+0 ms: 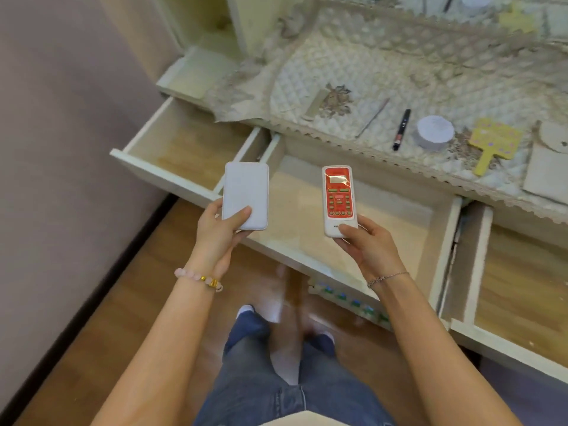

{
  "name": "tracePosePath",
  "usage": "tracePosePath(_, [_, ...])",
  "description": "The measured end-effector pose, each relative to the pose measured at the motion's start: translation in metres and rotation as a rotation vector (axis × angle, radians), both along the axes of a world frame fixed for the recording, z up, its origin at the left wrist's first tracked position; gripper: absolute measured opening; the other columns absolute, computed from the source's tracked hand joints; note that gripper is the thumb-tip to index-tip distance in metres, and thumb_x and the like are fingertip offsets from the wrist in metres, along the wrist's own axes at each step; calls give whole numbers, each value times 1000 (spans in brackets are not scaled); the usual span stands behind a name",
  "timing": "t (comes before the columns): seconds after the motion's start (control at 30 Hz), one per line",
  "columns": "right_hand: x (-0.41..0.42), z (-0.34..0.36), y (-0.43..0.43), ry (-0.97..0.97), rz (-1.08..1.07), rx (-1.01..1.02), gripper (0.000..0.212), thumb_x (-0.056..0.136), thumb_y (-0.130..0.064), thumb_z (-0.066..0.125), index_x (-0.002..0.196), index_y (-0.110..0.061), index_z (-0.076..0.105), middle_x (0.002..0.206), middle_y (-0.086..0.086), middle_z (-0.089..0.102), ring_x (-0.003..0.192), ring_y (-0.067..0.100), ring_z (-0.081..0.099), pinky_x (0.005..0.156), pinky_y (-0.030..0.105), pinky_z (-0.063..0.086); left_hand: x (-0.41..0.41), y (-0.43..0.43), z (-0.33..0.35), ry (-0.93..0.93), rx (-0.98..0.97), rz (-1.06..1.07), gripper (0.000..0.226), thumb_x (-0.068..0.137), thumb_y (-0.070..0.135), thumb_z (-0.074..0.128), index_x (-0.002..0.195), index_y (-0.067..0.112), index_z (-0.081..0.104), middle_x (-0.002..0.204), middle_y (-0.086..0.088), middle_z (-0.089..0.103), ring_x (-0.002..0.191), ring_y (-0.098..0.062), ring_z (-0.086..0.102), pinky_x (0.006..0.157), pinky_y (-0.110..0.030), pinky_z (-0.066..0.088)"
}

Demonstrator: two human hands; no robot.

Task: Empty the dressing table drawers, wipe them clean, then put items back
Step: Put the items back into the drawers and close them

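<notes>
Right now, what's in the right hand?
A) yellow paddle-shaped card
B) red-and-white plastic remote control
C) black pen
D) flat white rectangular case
B: the right hand grips the red-and-white plastic remote control by its lower end; the flat white rectangular case is in the left hand.

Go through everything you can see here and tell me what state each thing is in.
Left drawer: pulled open.
Middle drawer: pulled open.
Right drawer: pulled open.
White case: gripped by left hand.
Remote: gripped by right hand, buttons facing up.
Pen: lying on the quilted cover.
</notes>
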State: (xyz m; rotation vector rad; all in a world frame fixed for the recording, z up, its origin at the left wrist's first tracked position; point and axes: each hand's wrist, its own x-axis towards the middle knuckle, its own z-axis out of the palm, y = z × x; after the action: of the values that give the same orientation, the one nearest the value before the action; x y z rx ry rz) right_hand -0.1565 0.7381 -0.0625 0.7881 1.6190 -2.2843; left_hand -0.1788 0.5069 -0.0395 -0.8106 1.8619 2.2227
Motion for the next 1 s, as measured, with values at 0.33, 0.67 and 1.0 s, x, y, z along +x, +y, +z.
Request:
tracePosePath(0.33, [-46,3,-139,7,147,76,37,87,-4,60,123,-7,55,113,8,66,101,20,66,80,23,56,-19,-136,-1,35,50,109,41,84,5,65,121,11,49,115,-4,61,103,-18,62,68,-25,57])
tracePosePath(0.67, [-93,-6,-247,-28,119,132,44,86,-6,61,129,-8,50,119,9,63,107,23,62,88,33,52,-63,-252,-4,12,85,99,45,86,3,63,128,7,48,118,-6,61,106,-20,62,69,-25,58])
tracePosePath(1.0, [-173,-30,-277,-112,105,171,38,86,-10,63,122,-13,54,115,6,64,105,22,62,92,37,52,-167,-273,-36,-77,164,35,42,90,-3,53,130,4,47,123,-12,59,109,-27,60,84,-37,55])
